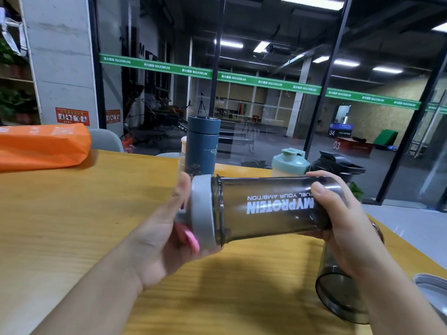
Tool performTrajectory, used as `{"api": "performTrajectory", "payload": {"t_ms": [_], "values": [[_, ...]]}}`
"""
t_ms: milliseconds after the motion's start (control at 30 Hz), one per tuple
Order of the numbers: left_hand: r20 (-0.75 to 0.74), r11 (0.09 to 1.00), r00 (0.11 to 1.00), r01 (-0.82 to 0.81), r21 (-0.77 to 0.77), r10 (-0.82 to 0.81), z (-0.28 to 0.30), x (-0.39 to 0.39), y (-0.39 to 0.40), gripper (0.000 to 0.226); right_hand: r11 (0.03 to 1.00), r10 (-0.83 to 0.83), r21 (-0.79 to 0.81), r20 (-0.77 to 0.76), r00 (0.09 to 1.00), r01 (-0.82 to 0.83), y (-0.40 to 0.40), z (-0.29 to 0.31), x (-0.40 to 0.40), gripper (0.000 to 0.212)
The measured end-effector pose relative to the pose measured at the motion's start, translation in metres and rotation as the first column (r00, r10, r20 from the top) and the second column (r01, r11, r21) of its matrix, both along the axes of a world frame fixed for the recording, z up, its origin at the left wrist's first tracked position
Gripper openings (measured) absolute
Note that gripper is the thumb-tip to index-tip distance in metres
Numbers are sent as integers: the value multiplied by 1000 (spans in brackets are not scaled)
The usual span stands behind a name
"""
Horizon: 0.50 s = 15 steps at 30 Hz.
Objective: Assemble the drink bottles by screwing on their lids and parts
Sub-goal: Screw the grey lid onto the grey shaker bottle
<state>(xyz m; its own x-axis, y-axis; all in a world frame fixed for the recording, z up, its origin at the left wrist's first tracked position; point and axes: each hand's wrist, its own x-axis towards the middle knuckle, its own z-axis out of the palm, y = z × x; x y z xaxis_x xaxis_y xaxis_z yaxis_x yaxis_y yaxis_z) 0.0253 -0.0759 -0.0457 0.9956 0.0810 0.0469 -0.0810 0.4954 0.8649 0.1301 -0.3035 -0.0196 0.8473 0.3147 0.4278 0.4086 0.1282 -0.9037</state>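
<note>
Head view: left hand point(157, 228) grips grey lid point(203, 211), right hand point(338, 213) grips smoky bottle point(271, 209) sideways.

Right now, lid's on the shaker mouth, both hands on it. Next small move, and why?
Probably keep twisting: the left hand cups the grey lid while the right hand grips the smoky shaker bottle, held sideways above the table. A dark band shows at the lid's rim, so it may not be fully seated.
</note>
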Motion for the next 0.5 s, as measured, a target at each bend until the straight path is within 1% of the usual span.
{"api": "performTrajectory", "payload": {"t_ms": [33, 100, 133, 200, 267, 300, 367, 433, 500], "values": [[-12, 1000, 1000, -20, 14, 20, 1, 0, -2, 91, 1000, 2, 1, 13, 1000, -2, 0, 0, 0, 35], [-30, 999, 999, -31, 18, 32, 3, -2, -4, 87, 1000, -2, 3, 31, 1000, 2, 0, 0, -1, 46], [-26, 999, 999, -31, 22, 31, 3, -2, -4, 85, 1000, -5, 2, 34, 999, 5, 0, 0, -1, 48], [1, 998, 999, -33, 60, 33, 4, -3, -5, 82, 1000, -4, -3, 31, 1000, 4, 1, 0, -2, 43], [8, 993, 999, -54, 109, 53, 5, -5, -7, 92, 1000, -4, -17, 29, 1000, 5, 1, 0, -2, 42], [8, 990, 998, -60, 128, 59, 4, -5, -8, 93, 1000, -6, -25, 27, 1000, 7, 1, 0, -2, 43], [29, 985, 997, -75, 155, 71, 2, -5, -8, 85, 999, -3, -32, 25, 1000, 4, 1, 0, -3, 44], [49, 977, 994, -105, 184, 97, 1, -3, -8, 83, 999, -2, -36, 28, 1000, 3, 0, -1, -1, 51], [78, 966, 988, -146, 212, 132, -1, -2, -7, 83, 999, -2, -37, 20, 1000, 3, 0, -1, 0, 42]]}}
